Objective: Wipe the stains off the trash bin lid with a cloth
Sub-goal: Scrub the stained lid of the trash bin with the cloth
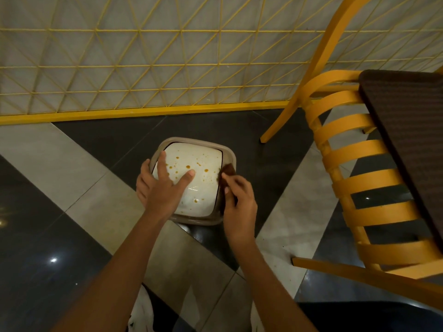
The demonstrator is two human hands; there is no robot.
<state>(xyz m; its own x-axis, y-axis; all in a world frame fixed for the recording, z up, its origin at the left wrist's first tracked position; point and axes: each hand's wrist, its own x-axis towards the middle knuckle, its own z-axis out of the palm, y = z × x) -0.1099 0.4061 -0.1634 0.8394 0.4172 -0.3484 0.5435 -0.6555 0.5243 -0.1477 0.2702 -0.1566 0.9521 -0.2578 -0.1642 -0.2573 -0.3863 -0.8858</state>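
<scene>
From my remote seat I begin with the left hand (163,185). Its fingers are spread wide and lie flat on the left part of the white, square, rounded plastic lid (203,159). The thumb and the forefinger rest on the white surface, and the other fingers reach over the left edge of the lid. The right hand (239,202) is at the right edge of the lid. Its fingers are curled and pinch a small dark brown cloth (227,170). The cloth touches the lid at that right edge, near the far corner.

On the lid I see many small orange-brown stains (188,167). Most of them are on the far half, between the two hands, and a few are on the near half. The lid sits on top of a beige plastic trash bin (230,155), whose rim shows around it.

The trash bin stands on a polished floor (79,188) of dark and light grey tiles. To the right of the lid is a yellow wooden chair (347,149) with curved slats, and beyond it a dark brown table (407,130). Behind the lid runs a yellow metal lattice fence (143,68).
</scene>
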